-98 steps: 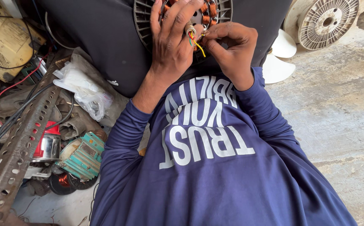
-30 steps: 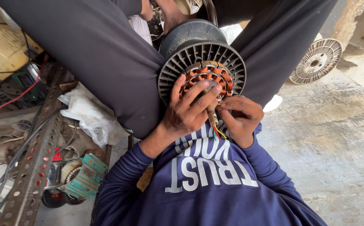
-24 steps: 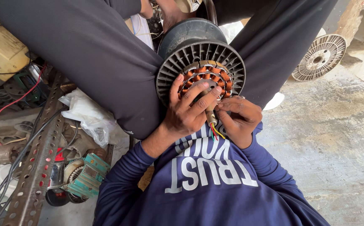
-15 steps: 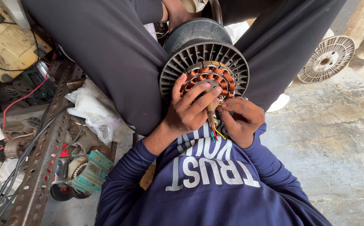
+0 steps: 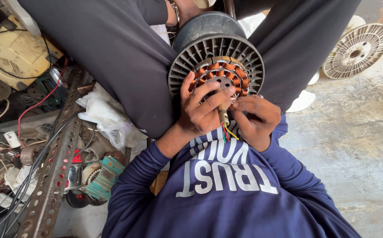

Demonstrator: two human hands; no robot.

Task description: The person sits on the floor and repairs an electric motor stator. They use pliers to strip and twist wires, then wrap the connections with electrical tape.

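Both hands are closed in a grip on the lead bundle: the left hand (image 5: 202, 110) spreads fingers over the copper windings and pinches the tan sleeve (image 5: 222, 115) from the left, while the right hand (image 5: 255, 121) curls in from the right, fingertips clamped on the same sleeve. Just below that pinch, red, green and yellow wires (image 5: 226, 132) spill out toward the blue sweatshirt. Right under the left fingers sits the wound stator (image 5: 220, 75), copper coils in a ring, seated in a dark finned housing (image 5: 187, 75) held between dark-trousered legs. Risk here, as I read it: tug the sleeve too hard and the thin coil wire at its root could snap or scrape bare; a slip of the left fingers could nick the winding enamel. Further left of the grip, a crumpled white bag (image 5: 101, 114), a slotted steel angle (image 5: 53, 172) and tangled parts. Far right, a pale empty spool (image 5: 356, 50) on the concrete floor (image 5: 359, 145).
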